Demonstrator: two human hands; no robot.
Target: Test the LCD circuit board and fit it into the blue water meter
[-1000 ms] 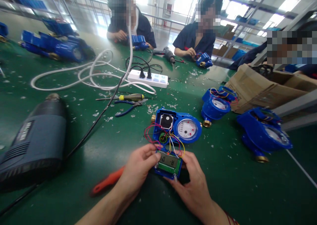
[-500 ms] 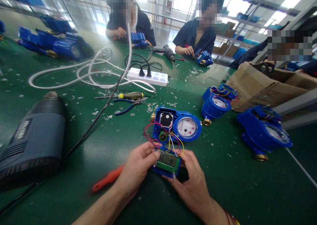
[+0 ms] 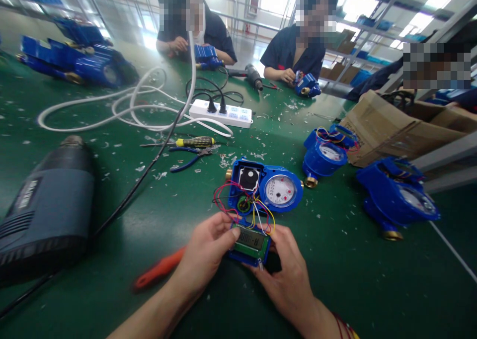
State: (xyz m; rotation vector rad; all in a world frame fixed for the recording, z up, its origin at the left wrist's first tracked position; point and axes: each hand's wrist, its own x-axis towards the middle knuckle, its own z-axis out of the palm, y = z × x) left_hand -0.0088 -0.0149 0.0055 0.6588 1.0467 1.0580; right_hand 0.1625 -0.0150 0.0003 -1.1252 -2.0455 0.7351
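Note:
Between my hands is a blue cover with a green circuit board and an LCD display [image 3: 250,240]. My left hand [image 3: 208,247] grips its left side, thumb on top by the screen. On the right side, my right hand [image 3: 288,269] closes its fingers around the edge. Red, yellow and white wires [image 3: 257,210] run from the board into the open blue water meter [image 3: 266,169] just beyond it. This meter lies flat, its round dial facing up and a black part in its compartment. An orange handle [image 3: 160,269] lies partly hidden behind my left forearm.
A heat gun [image 3: 48,205] lies at left, its cord crossing the green table. Diagonal pliers [image 3: 190,156], a screwdriver [image 3: 194,141] and a white power strip [image 3: 220,113] lie further back. Two more meters [image 3: 325,152] and a cardboard box [image 3: 395,130] are at right. Two people work opposite.
The characters on the LCD display have changed. Both hands keep the same hold on the cover; the whole view has shifted slightly.

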